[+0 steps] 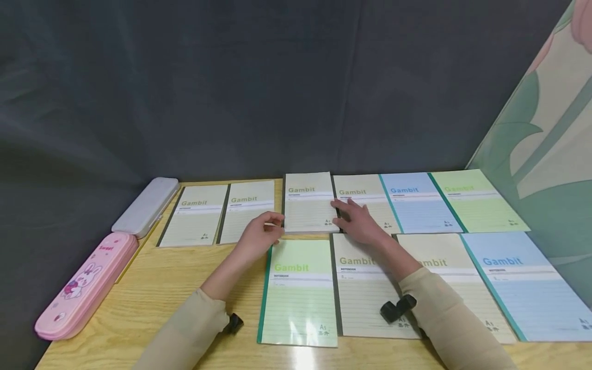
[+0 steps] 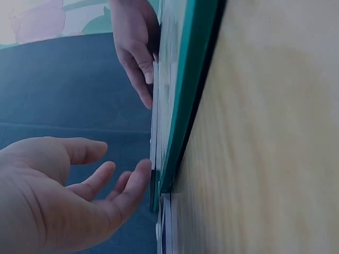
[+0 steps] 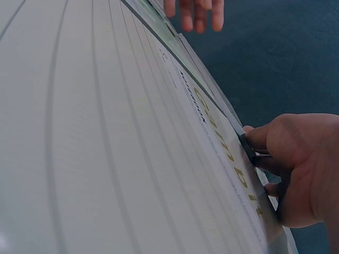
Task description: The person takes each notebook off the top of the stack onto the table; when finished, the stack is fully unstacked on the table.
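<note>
A grey-white Gambit notebook [image 1: 307, 205] lies in the middle of the back row, between my two hands. My left hand [image 1: 262, 231] is at its lower left edge, with fingers loosely bent and nothing held; in the left wrist view the left hand [image 2: 69, 196] shows its palm and spread fingers. My right hand [image 1: 361, 221] lies over the notebook's right edge and the neighbouring grey-white notebook [image 1: 358, 192], fingers spread. In the right wrist view the right hand's [image 3: 302, 169] fingertips reach past a grey-white notebook's [image 3: 153, 159] top edge; exact contact is hidden.
Two grey-white notebooks [image 1: 191, 216] lie at the back left. Blue [image 1: 421, 200] and green [image 1: 476, 200] ones continue the back row. A front row holds a green notebook [image 1: 300, 308] and several others. Pink [image 1: 88, 288] and white [image 1: 145, 205] pencil cases stand left on the wooden table [image 1: 152, 298].
</note>
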A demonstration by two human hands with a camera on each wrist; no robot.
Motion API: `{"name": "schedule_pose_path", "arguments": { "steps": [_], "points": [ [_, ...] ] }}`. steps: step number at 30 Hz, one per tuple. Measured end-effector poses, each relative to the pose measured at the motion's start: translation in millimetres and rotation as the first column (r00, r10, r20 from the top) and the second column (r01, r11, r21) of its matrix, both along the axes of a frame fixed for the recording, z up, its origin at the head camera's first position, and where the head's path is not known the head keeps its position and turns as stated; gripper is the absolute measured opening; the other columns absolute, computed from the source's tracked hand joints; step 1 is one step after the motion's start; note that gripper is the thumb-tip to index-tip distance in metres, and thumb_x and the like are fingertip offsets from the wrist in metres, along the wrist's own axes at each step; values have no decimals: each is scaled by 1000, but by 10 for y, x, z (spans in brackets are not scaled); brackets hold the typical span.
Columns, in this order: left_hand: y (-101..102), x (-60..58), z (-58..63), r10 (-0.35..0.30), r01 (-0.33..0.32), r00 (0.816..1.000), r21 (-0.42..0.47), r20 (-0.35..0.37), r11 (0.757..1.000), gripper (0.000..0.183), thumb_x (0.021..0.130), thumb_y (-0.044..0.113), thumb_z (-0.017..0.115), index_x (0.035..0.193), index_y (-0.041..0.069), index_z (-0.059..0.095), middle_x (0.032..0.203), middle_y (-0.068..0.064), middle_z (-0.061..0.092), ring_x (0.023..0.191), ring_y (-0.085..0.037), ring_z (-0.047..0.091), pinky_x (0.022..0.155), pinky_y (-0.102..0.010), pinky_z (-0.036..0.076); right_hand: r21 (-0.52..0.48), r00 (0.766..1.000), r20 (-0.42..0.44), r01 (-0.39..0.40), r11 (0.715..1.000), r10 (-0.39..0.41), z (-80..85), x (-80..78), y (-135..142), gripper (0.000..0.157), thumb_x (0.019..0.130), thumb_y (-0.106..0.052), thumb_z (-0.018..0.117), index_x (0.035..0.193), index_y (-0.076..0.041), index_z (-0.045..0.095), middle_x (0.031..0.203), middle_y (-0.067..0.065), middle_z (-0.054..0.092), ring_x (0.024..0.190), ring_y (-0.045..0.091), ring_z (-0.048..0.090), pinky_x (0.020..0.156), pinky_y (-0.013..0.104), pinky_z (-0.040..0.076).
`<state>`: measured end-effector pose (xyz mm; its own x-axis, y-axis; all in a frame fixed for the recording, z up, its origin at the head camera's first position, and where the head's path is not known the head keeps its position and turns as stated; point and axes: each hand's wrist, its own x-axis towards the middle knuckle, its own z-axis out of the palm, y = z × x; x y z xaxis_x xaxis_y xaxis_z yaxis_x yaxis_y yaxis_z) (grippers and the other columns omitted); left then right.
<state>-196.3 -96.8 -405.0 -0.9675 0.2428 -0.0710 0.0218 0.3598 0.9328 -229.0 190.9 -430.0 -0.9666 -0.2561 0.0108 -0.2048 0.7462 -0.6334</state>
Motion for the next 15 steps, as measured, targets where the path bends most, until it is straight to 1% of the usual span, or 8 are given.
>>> {"name": "schedule_pose_path", "arguments": {
  "steps": [2, 6, 9, 12, 15],
  "points": [
    [23, -76, -22, 22, -22, 1000, 7, 11, 1000, 37, 99, 7, 64, 135, 3, 61, 126, -15, 57, 102, -27, 60, 80, -39, 58, -7, 1000, 1, -4, 1000, 4, -2, 6, 1, 55, 104, -22, 58, 154, -7, 42, 160, 13, 34, 152, 39, 13, 120, 59, -6],
    [46, -201, -70, 51, -53, 997, 29, 60, 998, 37, 99, 7, 64, 135, 2, 60, 127, -15, 54, 103, -27, 59, 79, -37, 59, -7, 1000, 2, -9, 1000, 9, -4, 14, 1, 55, 104, -22, 58, 155, -7, 42, 161, 12, 34, 152, 39, 12, 120, 58, -7],
    [61, -267, -89, 61, -64, 994, 30, 89, 997, 37, 99, 8, 65, 136, 3, 59, 126, -15, 54, 97, -27, 62, 78, -36, 59, -2, 1000, 5, -9, 1000, 9, 2, 16, 4, 55, 104, -23, 58, 155, -8, 42, 161, 11, 33, 152, 38, 12, 120, 58, -7],
    [81, -318, -98, 60, -61, 994, 10, 88, 998, 38, 99, 9, 64, 136, 3, 58, 123, -15, 54, 89, -27, 64, 75, -34, 58, 0, 1000, 5, -5, 1000, 5, 10, 17, 7, 55, 104, -23, 58, 155, -8, 41, 161, 12, 33, 152, 38, 11, 120, 58, -7],
    [106, -351, -87, 55, -55, 994, 1, 93, 998, 40, 98, 8, 65, 137, 3, 57, 122, -15, 54, 89, -26, 63, 73, -33, 58, 2, 1000, 4, -1, 1000, 1, 14, 19, 9, 55, 104, -22, 58, 155, -7, 41, 161, 12, 33, 152, 39, 11, 120, 58, -6]
  ]
}}
